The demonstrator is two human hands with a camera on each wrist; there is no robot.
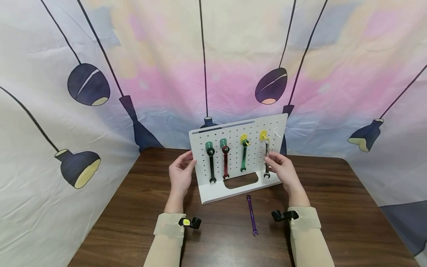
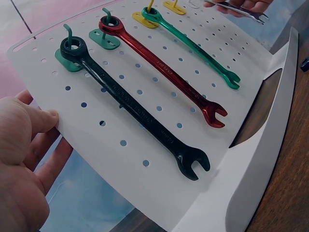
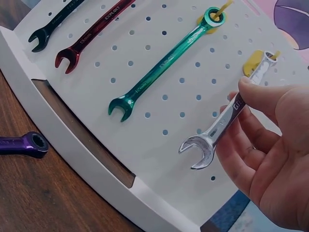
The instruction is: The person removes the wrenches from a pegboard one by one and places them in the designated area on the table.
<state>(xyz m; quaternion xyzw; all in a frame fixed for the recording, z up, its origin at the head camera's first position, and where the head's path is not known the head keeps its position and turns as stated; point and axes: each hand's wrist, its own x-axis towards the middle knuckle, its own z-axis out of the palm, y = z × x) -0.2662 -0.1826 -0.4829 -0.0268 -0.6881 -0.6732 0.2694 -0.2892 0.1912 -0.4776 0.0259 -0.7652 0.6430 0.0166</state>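
My right hand (image 3: 270,140) pinches a silver combination wrench (image 3: 224,121) between thumb and fingers. The wrench's ring end is at a yellow hook (image 1: 263,135) on a white pegboard stand (image 1: 213,194). My left hand (image 1: 181,173) grips the board's left edge, thumb in front and fingers behind. From left to right, a black wrench (image 2: 130,104), a red wrench (image 2: 164,72) and a green wrench (image 3: 164,67) hang by their ring ends, open ends down. A purple wrench (image 1: 251,215) lies on the table before the stand.
The brown wooden table (image 1: 126,222) carries the stand. At the board's upper right is a clear hook (image 1: 277,133). A cloth backdrop (image 1: 166,74) with printed lamps hangs behind. Black straps (image 1: 285,215) sit on both cuffs.
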